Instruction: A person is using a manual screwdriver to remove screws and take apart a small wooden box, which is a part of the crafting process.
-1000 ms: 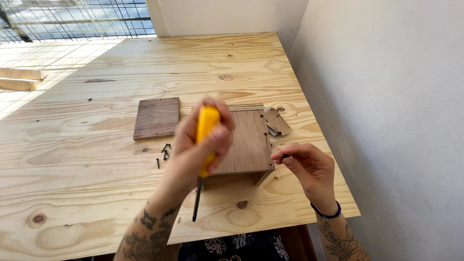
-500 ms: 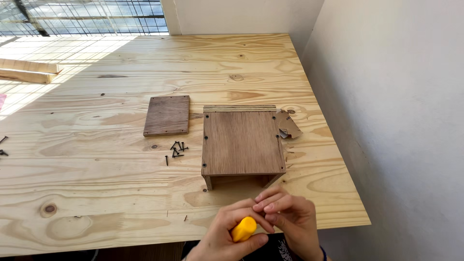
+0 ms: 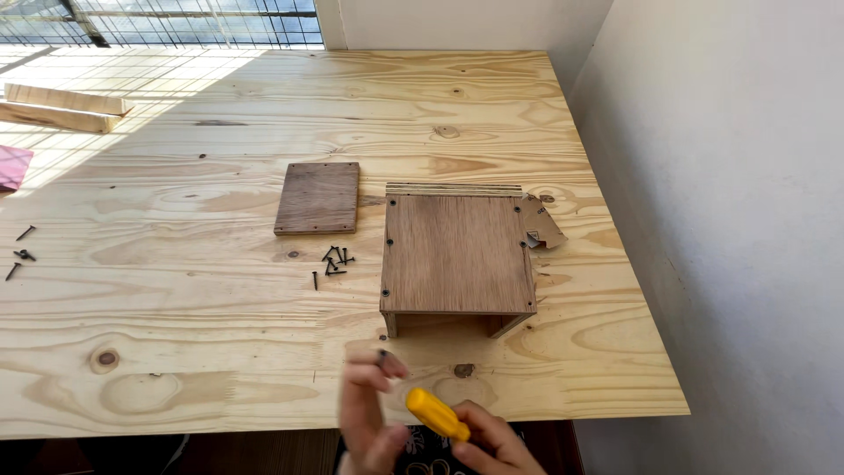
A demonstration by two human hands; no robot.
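I see my right hand (image 3: 488,444) at the near edge of the tabletop (image 3: 220,352), closed around the yellow handle of a screwdriver (image 3: 437,415). My left hand (image 3: 369,413) is just beside it, blurred, with thumb and fingertips pinched on a small dark screw (image 3: 383,355) held just above the wood.

Just beyond the hands stands the wooden box (image 3: 457,255), toward the right edge of the tabletop. Its flat top panel faces up with dark screw heads near the corners. The side facing me is open, and the little I can see inside is shadowed, so I cannot tell whether anything is in it. A torn scrap of cardboard (image 3: 541,224) touches its far right corner.

Left of the box lies a small loose pile of black screws (image 3: 332,259), and beyond that a separate brown panel (image 3: 318,198) lies flat. Near the left edge are a few more stray screws (image 3: 19,253), and two wood strips (image 3: 61,105) lie at the far left corner.
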